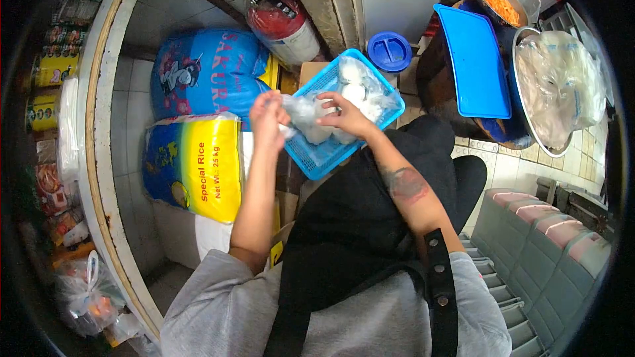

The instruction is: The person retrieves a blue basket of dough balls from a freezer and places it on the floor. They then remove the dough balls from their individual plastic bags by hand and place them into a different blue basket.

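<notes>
The left hand (268, 119) is clenched, a little blurred, around the gathered plastic of a clear bag (305, 118), whose pale contents hang toward the right. The right hand (344, 118) has its fingers and thumb curved against the bag's far right side (whether they truly pinch the plastic, I cannot tell). The bag is over the left part of a blue basket (325, 73), between the two hands; inside the basket, farther right, lie more bagged white pieces (354, 92). Left of the basket sit two sacks: a blue one (198, 86) marked SAKURA on the far side, and a yellow and blue one (218, 172) reading Special Rice, nearer. Beyond the blue sack is a red cylinder (274, 23) with a white label. A round blue lid (389, 49) lies just past the basket's far right corner. Farther right are a rectangular blue lid (475, 59), a metal basin (555, 152) heaped with clear plastic, and a pan of orange shreds (496, 1).
</notes>
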### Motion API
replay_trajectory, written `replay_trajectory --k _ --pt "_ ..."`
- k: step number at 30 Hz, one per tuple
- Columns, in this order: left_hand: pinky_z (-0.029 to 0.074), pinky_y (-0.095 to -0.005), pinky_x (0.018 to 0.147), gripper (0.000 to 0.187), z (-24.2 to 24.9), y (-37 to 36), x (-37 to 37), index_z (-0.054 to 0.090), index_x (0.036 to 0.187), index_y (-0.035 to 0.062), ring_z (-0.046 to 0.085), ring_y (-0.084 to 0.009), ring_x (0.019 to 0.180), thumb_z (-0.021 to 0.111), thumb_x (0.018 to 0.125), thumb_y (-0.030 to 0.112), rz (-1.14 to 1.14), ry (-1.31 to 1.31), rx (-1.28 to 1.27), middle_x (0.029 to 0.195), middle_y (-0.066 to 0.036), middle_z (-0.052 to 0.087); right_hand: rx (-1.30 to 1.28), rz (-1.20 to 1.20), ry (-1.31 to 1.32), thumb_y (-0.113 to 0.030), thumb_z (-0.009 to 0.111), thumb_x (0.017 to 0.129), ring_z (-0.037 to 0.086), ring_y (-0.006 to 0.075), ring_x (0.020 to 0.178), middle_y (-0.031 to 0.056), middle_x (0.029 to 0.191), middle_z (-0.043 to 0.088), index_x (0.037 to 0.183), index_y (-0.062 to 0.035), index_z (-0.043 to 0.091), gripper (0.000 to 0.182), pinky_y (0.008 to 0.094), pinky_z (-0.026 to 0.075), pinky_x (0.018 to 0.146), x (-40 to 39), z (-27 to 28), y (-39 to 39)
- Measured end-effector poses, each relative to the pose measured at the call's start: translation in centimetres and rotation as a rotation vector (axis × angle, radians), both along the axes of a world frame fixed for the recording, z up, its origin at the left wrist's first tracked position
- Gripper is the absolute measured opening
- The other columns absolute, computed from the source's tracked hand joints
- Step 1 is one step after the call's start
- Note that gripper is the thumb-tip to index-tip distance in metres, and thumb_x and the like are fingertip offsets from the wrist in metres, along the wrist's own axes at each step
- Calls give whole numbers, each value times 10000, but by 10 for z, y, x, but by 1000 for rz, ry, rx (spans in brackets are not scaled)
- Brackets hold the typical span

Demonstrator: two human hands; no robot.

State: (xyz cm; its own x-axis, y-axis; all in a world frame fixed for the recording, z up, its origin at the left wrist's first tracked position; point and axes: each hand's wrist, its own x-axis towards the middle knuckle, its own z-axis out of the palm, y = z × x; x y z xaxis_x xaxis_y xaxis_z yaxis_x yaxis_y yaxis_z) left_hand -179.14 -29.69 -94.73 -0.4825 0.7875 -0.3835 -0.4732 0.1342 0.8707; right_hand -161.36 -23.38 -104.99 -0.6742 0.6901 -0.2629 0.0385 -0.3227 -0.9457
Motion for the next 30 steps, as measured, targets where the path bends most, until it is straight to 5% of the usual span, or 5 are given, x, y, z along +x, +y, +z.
replay_trajectory --k 10,13,17,23,30 --pt "345 -369 1037 554 24 -2 14 367 1324 41 460 -244 1235 537 804 -49 -359 895 340 1357 -152 424 610 206 -241 -229 778 676 579 278 776 104 921 547 1178 -163 558 552 349 484 740 -3 -4 -17" --pt "339 -392 1039 640 -15 -25 23 298 1337 63 463 -269 1226 496 750 -97 -76 557 442 1352 -152 408 514 147 -182 -204 775 707 574 239 837 99 933 543 1158 -134 581 496 339 493 768 -2 3 -19" --pt "373 -426 990 612 -56 -63 29 327 1250 -12 492 -393 1113 534 675 -53 -244 1428 -95 1284 -224 384 425 44 38 -111 723 750 542 231 1056 112 1052 581 1227 -149 566 504 354 465 902 4 16 -18" --pt "431 -398 894 483 -89 -24 24 492 1115 -20 557 -366 1021 657 665 31 -215 1124 -98 1092 -221 559 418 327 93 18 640 732 478 219 1198 109 1257 545 1269 -108 539 561 362 383 1012 5 12 -19" --pt "480 -285 795 288 -24 5 17 603 1113 -8 612 -145 890 641 858 119 -194 515 77 1035 -70 652 218 -367 39 -195 687 801 564 213 984 103 1064 570 1040 -50 586 297 342 446 897 8 -2 -9"
